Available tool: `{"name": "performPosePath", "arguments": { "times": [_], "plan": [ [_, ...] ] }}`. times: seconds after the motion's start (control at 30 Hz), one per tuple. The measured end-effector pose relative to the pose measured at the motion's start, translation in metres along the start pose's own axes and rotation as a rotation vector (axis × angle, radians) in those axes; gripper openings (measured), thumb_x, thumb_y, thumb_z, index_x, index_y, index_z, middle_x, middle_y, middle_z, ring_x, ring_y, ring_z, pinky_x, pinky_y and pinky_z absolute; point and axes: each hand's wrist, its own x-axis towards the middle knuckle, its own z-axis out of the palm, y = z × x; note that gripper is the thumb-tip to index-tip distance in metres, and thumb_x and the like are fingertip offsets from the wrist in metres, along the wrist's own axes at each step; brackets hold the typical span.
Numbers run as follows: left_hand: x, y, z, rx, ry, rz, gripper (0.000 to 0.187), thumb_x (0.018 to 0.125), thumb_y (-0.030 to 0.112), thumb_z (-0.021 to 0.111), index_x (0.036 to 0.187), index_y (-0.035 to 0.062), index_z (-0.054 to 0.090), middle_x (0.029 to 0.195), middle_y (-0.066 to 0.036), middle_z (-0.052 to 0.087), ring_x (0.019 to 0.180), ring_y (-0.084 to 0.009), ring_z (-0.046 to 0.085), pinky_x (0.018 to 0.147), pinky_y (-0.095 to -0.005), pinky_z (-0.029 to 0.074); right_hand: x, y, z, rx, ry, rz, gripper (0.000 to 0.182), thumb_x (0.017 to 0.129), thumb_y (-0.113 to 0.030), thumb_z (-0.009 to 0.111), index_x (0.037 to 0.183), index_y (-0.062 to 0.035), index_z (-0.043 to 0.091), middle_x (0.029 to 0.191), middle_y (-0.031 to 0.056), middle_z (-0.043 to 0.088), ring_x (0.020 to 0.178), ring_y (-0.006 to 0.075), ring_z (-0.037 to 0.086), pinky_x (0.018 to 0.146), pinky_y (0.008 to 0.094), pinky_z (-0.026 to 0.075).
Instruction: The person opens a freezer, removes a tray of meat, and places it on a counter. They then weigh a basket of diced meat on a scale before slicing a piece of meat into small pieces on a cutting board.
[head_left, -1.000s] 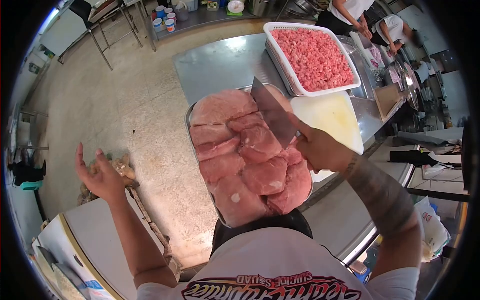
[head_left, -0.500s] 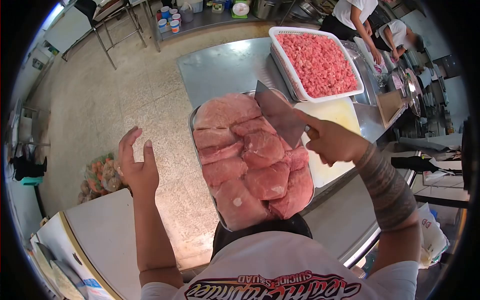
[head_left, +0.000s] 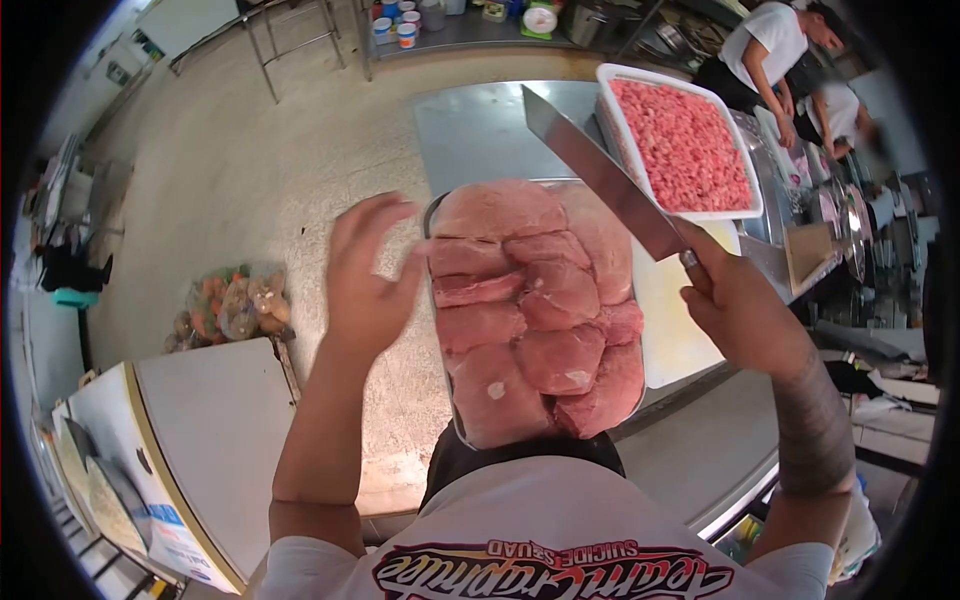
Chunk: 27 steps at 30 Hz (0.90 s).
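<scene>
A metal tray (head_left: 437, 372) in front of me is filled with large pieces of raw meat (head_left: 555, 300), packed side by side. My right hand (head_left: 745, 305) grips a broad-bladed cleaver (head_left: 610, 178) by its handle. The blade is raised over the far right corner of the tray and points up and to the left. To the left of the tray, my left hand (head_left: 372, 275) is in the air with fingers apart and bent, holding nothing. It is slightly blurred and nearest the tray's left edge.
A white basket of diced meat (head_left: 685, 145) stands on the steel table (head_left: 460, 130), with a white cutting board (head_left: 690, 350) nearer me. Two people (head_left: 765, 55) work at the far right. Bagged vegetables (head_left: 235, 305) lie at left beside a white chest (head_left: 215, 430).
My right hand has lifted the cleaver up and right, off the meat and clear of it. My left hand has moved right and up toward the tray. The camera view has shifted.
</scene>
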Motion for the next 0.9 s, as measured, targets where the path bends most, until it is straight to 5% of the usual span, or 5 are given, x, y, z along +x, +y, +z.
{"name": "performPosePath", "arguments": {
  "times": [0.03, 0.2, 0.47, 0.57, 0.9],
  "plan": [
    [0.004, 0.007, 0.009, -0.024, 0.001, 0.071, 0.037, 0.087, 0.018, 0.079, 0.121, 0.0077, 0.071, 0.13, -0.015, 0.065, 0.124, -0.0364, 0.059, 0.105, -0.0478, 0.047, 0.003, -0.001, -0.004, -0.073, -0.035, -0.006, 0.058, 0.09, -0.001, 0.058, 0.147, -0.0056, 0.046, 0.077, 0.0162, 0.058, 0.066, 0.0354, 0.059, 0.066, 0.0462, 0.051],
    [0.02, 0.05, 0.054, -0.084, -0.08, 0.413, 0.054, 0.079, 0.027, 0.08, 0.128, 0.0101, 0.067, 0.132, -0.015, 0.063, 0.126, -0.0389, 0.057, 0.108, -0.0532, 0.044, 0.025, -0.009, -0.004, -0.336, -0.215, -0.096, 0.027, 0.088, -0.006, 0.063, 0.113, -0.0056, 0.054, 0.078, 0.0195, 0.065, 0.078, 0.0438, 0.066, 0.07, 0.0549, 0.05],
    [0.014, 0.048, 0.114, 0.006, -0.493, 0.101, 0.039, 0.082, 0.028, 0.075, 0.116, 0.0096, 0.069, 0.115, -0.01, 0.071, 0.107, -0.0303, 0.068, 0.082, -0.0483, 0.057, 0.051, -0.012, 0.005, -0.506, -0.346, -0.19, 0.025, 0.087, -0.008, 0.064, 0.11, -0.007, 0.055, 0.074, 0.0167, 0.065, 0.074, 0.0407, 0.067, 0.067, 0.0537, 0.052],
    [0.017, 0.039, 0.129, -0.022, -0.368, 0.185, 0.024, 0.081, 0.026, 0.074, 0.098, 0.0083, 0.073, 0.097, -0.008, 0.073, 0.095, -0.0283, 0.072, 0.072, -0.047, 0.057, 0.052, -0.013, 0.001, -0.562, -0.323, -0.195, 0.025, 0.087, -0.008, 0.063, 0.11, -0.0066, 0.055, 0.074, 0.0164, 0.065, 0.074, 0.0406, 0.068, 0.067, 0.0532, 0.053],
    [0.022, 0.021, 0.13, -0.005, -0.52, -0.006, 0.015, 0.078, 0.022, 0.071, 0.085, 0.0098, 0.078, 0.088, -0.011, 0.075, 0.086, -0.0323, 0.073, 0.073, -0.0493, 0.055, 0.081, -0.03, 0.002, -0.579, -0.452, -0.202, 0.029, 0.084, -0.004, 0.062, 0.112, -0.0047, 0.052, 0.076, 0.0192, 0.065, 0.077, 0.0426, 0.067, 0.069, 0.0563, 0.051]
  ]
}}
